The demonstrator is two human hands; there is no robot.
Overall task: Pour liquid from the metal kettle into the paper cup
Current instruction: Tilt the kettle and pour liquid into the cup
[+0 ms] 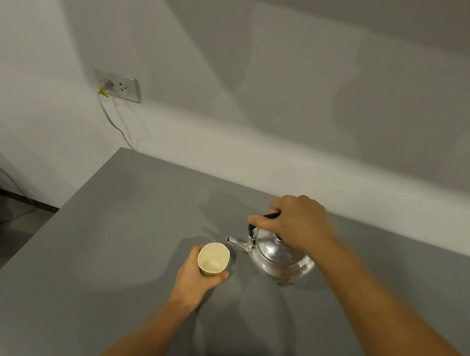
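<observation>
Kettle point(280, 256) upright, spout aimed left at cup point(213, 258); both hand-held.

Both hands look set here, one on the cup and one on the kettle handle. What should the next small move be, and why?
Probably lift and tip the kettle so its spout comes over the cup. The right hand already grips the black handle, the left hand steadies the cup, and no stream shows at the spout, which points toward the cup.

We see a grey table point(132, 254) set against the wall; on it stand a kettle point(280, 256) and a cup point(213, 260).
</observation>
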